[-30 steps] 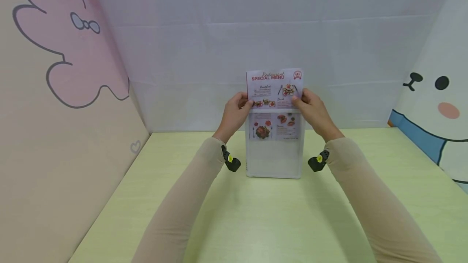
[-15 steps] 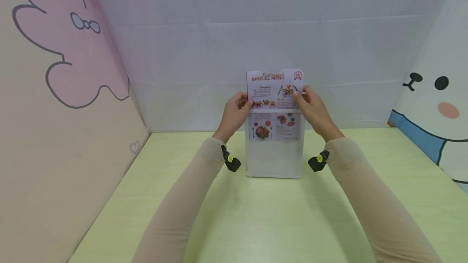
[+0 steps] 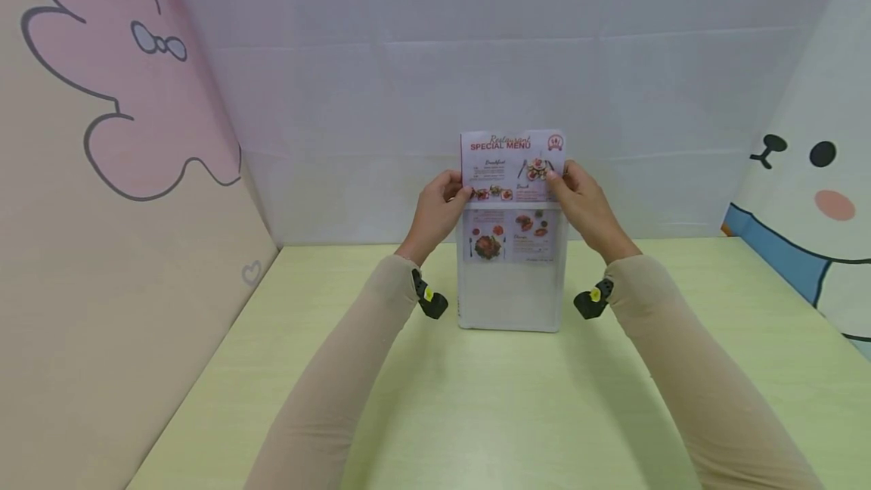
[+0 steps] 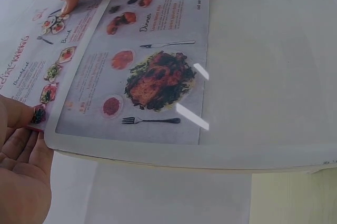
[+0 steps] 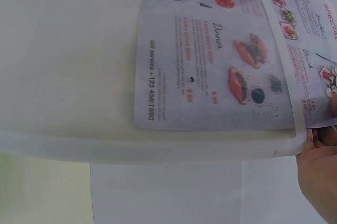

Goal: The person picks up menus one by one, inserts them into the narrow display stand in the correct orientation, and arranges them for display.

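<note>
A printed restaurant menu sheet [image 3: 512,153] stands partly inside a white upright display frame [image 3: 510,297] with a clear front. Its lower half shows behind the clear panel; the upper half sticks out above the frame's top edge. My left hand [image 3: 438,206] pinches the sheet's left edge just above the frame, thumb in front, as the left wrist view also shows. On the other side my right hand [image 3: 590,209] pinches the right edge, thumb over the food picture. In the right wrist view the fingers [image 5: 321,163] lie behind the sheet, beside the frame's top corner.
The frame stands on a pale yellow-green table [image 3: 503,407], near a white cloth backdrop [image 3: 354,119]. Side panels with cartoon animals rise at left [image 3: 136,271] and right [image 3: 803,172]. Each wrist wears a small black camera.
The right thumb has shifted slightly toward the sheet's right edge. The menu's top edge sits very slightly lower than before. My left hand and the frame look unmoved.
</note>
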Tool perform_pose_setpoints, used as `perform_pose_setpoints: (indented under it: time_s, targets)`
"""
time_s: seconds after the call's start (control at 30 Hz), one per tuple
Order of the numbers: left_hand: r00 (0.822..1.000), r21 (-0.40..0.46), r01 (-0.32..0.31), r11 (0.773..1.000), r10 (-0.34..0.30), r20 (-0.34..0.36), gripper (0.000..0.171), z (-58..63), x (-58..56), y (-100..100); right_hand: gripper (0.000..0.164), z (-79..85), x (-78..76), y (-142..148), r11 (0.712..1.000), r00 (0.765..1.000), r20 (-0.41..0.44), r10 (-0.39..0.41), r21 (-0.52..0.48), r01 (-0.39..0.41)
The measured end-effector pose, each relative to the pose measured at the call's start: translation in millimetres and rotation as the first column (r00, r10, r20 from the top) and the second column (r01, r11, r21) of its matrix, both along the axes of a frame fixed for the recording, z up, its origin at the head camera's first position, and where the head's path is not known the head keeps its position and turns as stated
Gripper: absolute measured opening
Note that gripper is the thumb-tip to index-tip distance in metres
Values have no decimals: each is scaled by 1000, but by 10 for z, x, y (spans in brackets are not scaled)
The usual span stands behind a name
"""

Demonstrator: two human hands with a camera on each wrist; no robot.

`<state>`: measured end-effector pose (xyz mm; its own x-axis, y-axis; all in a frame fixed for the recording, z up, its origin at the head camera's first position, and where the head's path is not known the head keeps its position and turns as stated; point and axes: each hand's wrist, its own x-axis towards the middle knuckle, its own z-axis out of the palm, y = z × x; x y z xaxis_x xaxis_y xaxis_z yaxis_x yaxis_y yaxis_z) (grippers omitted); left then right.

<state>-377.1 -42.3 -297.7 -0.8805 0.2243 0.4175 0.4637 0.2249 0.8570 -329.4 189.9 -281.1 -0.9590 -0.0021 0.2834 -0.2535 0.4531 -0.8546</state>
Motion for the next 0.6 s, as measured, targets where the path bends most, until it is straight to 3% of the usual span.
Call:
perform_pose_setpoints:
  time_s: [0.27,0.6]
  targets:
    - [1000,-11,-3,1000,3,2,18,1,-8,-4,43,-2,-14,-5,1000,1000,-3,-19,21,19]
    - [1000,-10,5,1000,-5,-12,17,-5,-12,-5,52,24,7,6,1000,999,34,15,1,-15]
